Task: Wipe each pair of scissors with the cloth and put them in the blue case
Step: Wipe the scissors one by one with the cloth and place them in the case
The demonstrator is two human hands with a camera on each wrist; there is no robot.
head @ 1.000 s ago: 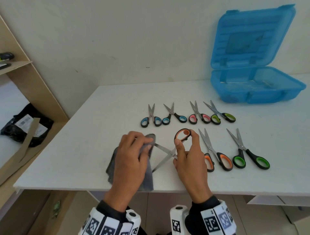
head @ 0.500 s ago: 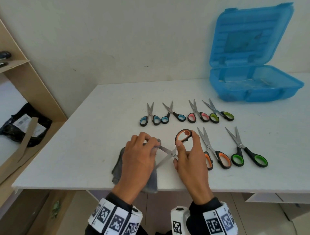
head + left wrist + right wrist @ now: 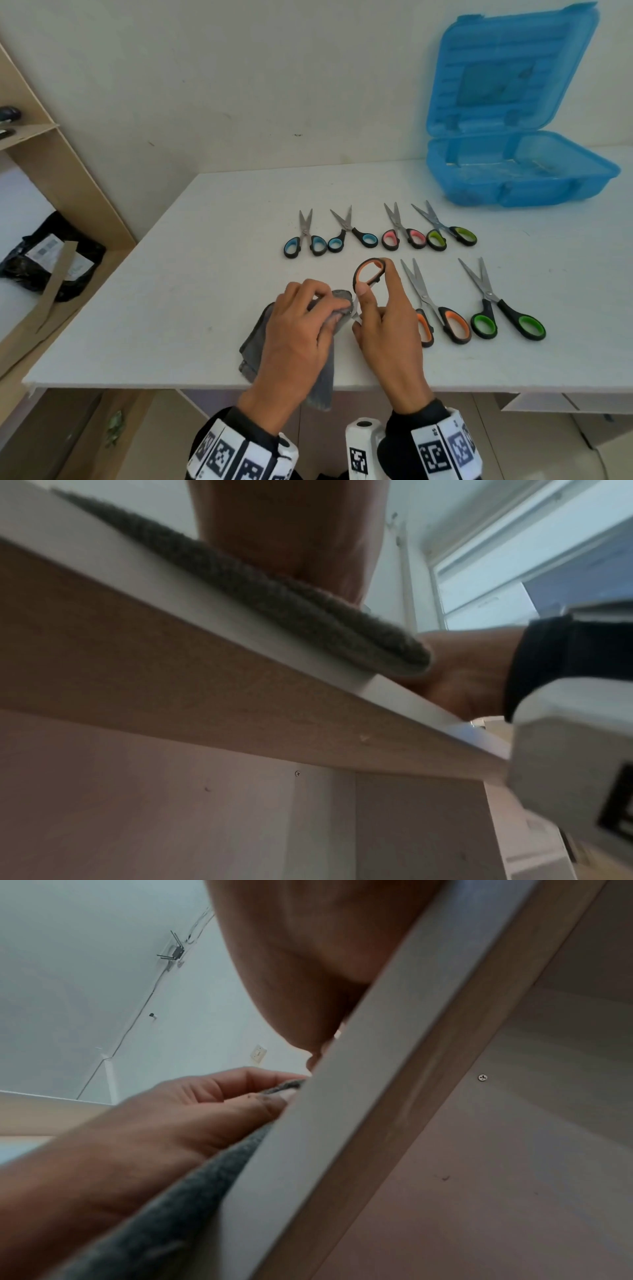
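My right hand [image 3: 376, 301] pinches the raised handle loop of the orange-handled scissors [image 3: 368, 272] near the table's front edge. Their second handle [image 3: 424, 327] lies by my knuckles. My left hand [image 3: 301, 322] grips the grey cloth [image 3: 255, 346] and has it wrapped round the blades, which are almost fully hidden. In the left wrist view the cloth [image 3: 274, 588] hangs over the table edge; in the right wrist view my left hand [image 3: 192, 1112] pinches the cloth [image 3: 164, 1199]. The blue case [image 3: 520, 171] stands with its lid up at the far right.
Several more scissors lie in two rows: blue [image 3: 305, 240], blue [image 3: 349, 233], pink [image 3: 404, 233] and green [image 3: 448, 233] small pairs behind, a large orange pair [image 3: 442, 308] and a green pair [image 3: 503, 308] to my right. A wooden shelf [image 3: 51, 192] with a black bag [image 3: 51, 257] stands left.
My left hand has slid the cloth rightward along the blades toward the pivot, so the bare blades seen earlier are now covered. My right hand keeps the same hold.
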